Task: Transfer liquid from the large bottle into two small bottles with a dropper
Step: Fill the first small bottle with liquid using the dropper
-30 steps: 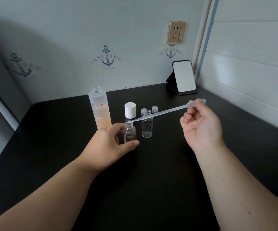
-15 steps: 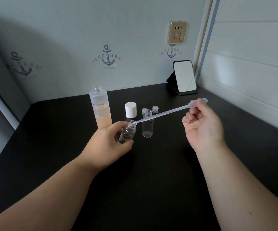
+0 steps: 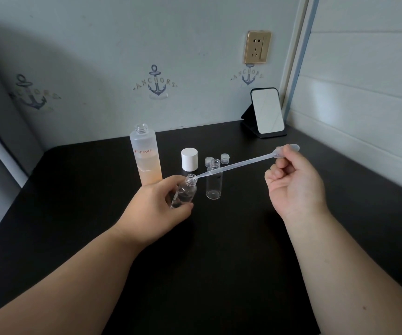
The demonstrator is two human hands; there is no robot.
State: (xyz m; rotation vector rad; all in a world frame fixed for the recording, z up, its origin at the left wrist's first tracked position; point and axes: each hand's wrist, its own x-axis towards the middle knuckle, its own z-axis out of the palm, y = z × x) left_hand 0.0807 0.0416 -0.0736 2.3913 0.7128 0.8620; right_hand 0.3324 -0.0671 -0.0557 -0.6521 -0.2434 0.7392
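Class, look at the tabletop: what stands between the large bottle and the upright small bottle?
In the head view, the white cap stands between the large bottle and the upright small bottle, slightly behind their line.

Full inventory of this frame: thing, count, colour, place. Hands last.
large bottle: 1, frosted with peach liquid in the lower part, uncapped, upright at table's back left
white cap: 1, white, on table right of large bottle
small caps: 2, clear, behind the standing small bottle
standing small bottle: 1, clear, uncapped, upright mid-table
held small bottle: 1, clear, tilted, in left hand
dropper: 1, translucent, tip at held bottle's mouth
mirror: 1, black stand, table's back right corner
socket: 1, gold, on wall
anchor stickers: 3, navy, on wall
table: 1, black
left hand: grips held small bottle
right hand: pinches dropper bulb
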